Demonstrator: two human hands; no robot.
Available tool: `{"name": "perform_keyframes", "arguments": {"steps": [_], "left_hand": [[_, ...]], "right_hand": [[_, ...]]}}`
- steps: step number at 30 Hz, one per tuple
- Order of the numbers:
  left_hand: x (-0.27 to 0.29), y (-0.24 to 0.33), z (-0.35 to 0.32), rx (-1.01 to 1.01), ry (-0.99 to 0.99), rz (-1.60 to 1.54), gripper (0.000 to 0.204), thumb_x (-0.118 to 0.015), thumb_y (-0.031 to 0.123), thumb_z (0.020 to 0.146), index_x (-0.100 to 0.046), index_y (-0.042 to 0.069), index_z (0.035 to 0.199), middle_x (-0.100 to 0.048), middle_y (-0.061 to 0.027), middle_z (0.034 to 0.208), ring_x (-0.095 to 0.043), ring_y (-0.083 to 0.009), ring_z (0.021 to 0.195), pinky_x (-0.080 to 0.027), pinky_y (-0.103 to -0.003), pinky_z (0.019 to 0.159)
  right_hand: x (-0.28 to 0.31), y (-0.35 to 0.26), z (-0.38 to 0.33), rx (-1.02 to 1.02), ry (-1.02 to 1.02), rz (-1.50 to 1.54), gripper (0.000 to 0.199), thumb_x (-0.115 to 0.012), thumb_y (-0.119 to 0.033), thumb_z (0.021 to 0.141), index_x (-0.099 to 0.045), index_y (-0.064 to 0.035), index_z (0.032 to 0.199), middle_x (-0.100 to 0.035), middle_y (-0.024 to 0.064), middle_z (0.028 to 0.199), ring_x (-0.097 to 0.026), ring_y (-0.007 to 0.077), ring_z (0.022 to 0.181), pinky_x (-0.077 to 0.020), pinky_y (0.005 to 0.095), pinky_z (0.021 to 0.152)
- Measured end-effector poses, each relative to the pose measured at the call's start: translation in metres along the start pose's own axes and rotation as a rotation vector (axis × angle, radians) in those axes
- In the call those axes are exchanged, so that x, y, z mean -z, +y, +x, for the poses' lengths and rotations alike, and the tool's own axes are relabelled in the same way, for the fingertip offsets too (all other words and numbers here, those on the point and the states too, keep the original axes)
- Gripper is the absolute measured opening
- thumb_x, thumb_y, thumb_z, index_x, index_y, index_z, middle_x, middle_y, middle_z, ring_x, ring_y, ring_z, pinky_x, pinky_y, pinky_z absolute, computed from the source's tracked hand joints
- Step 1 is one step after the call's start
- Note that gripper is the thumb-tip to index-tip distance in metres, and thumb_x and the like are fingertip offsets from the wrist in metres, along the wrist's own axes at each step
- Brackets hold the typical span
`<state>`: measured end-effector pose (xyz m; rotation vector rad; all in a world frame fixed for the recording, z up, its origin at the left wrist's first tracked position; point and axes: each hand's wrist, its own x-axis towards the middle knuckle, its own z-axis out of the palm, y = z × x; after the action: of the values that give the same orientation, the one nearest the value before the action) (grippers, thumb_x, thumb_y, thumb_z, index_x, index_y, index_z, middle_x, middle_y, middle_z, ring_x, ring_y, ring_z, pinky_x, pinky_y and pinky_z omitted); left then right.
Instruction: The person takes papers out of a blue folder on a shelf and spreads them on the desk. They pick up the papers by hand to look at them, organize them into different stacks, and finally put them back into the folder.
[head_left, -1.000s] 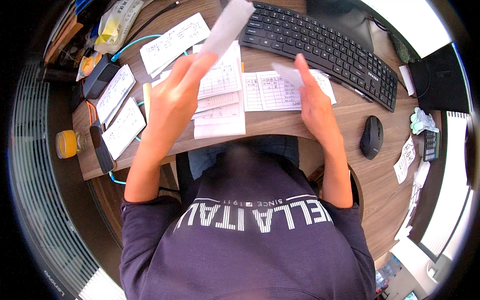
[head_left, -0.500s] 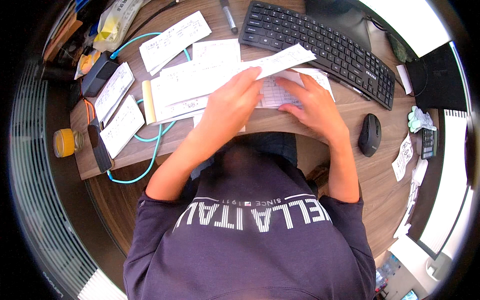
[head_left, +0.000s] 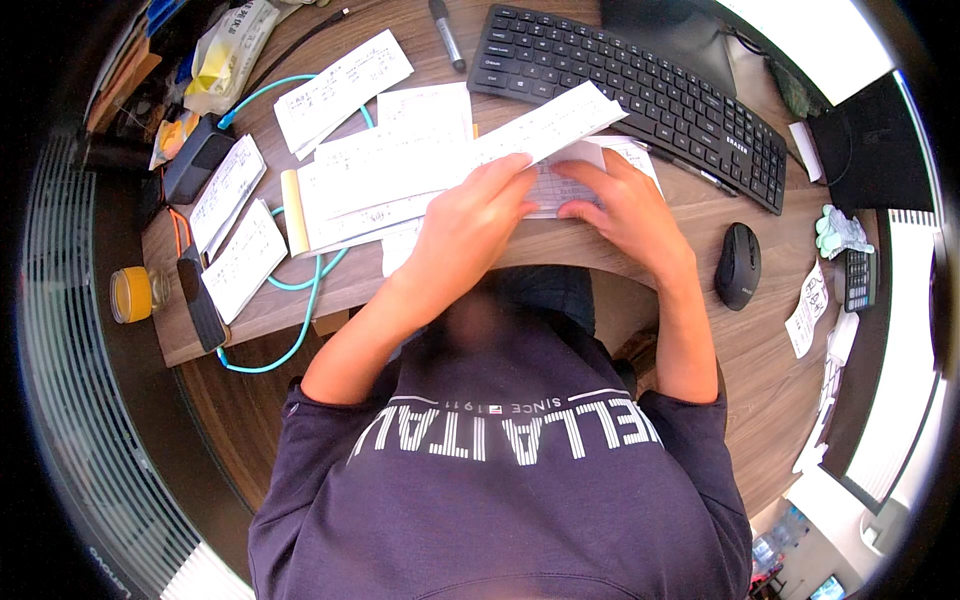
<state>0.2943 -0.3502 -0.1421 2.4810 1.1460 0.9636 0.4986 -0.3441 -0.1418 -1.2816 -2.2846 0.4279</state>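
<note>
My left hand (head_left: pixel 475 225) is closed on a folded bundle of white paper slips (head_left: pixel 560 122), raised at a slant with its right end toward the keyboard. Beside it, my right hand (head_left: pixel 640 215) curves over a printed form sheet (head_left: pixel 545 190), thumb and index finger apart at the bundle's underside. Part of its other fingers is hidden behind paper. Left of my left hand lies a pad of slips with a yellow bound edge (head_left: pixel 296 213), with handwritten sheets (head_left: pixel 375 160) spread over it. Handwriting covers several of these papers.
A black keyboard (head_left: pixel 640 95) lies beyond my hands, with a black mouse (head_left: pixel 738 265) at right. Folded slips (head_left: pixel 345 90) sit at left, near a turquoise cable (head_left: pixel 300 345), a dark power strip (head_left: pixel 203 300) and a yellow-lidded jar (head_left: pixel 130 295). A marker (head_left: pixel 447 35) lies at the back.
The view has shifted slightly. The bundle in my left hand tilts a little more steeply, and my left fingers sit slightly lower along it. My right hand has hardly moved.
</note>
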Motion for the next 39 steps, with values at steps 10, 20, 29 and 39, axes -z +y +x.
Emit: {"name": "perform_keyframes", "arguments": {"steps": [10,20,29,39], "left_hand": [[-0.006,0.003,-0.003,-0.038,0.097,0.067,0.029,-0.069,0.008,0.071,-0.062,0.002,0.098,-0.058,-0.011,0.107,-0.061,-0.0271,0.091,-0.05,-0.034,0.074],[0.015,0.004,0.002,0.019,0.148,0.184,0.011,-0.062,0.0,0.072,-0.059,0.002,0.083,-0.059,-0.0081,0.087,-0.061,-0.0227,0.073,-0.049,-0.032,0.06],[0.11,0.012,-0.008,0.195,0.493,0.469,0.013,-0.064,-0.004,0.073,-0.06,0.004,0.084,-0.061,-0.0095,0.078,-0.062,-0.0246,0.065,-0.049,-0.032,0.057],[0.068,-0.019,-0.034,-0.233,0.097,0.351,0.022,-0.058,-0.002,0.068,-0.061,0.001,0.09,-0.063,-0.0125,0.1,-0.065,-0.0234,0.083,-0.053,-0.032,0.068]], "right_hand": [[-0.006,0.005,-0.001,0.024,0.059,-0.007,0.019,-0.065,-0.018,0.073,-0.061,-0.0056,0.087,-0.06,0.0148,0.087,-0.06,0.0327,0.08,-0.0495,0.0394,0.067],[0.002,-0.012,-0.004,0.066,0.285,-0.217,0.017,-0.055,-0.003,0.072,-0.063,-0.005,0.087,-0.061,0.0155,0.099,-0.06,0.0297,0.092,-0.0492,0.0371,0.077],[0.024,-0.04,-0.011,0.018,0.071,-0.102,0.018,-0.058,-0.015,0.082,-0.064,-0.0044,0.094,-0.05,0.024,0.122,-0.049,0.038,0.114,-0.0379,0.0437,0.097],[0.005,-0.034,0.021,-0.623,-0.103,1.446,0.055,-0.032,-0.043,0.096,-0.049,0.0066,0.113,-0.06,0.0252,0.106,-0.063,0.0302,0.094,-0.0533,0.0339,0.079]]}}
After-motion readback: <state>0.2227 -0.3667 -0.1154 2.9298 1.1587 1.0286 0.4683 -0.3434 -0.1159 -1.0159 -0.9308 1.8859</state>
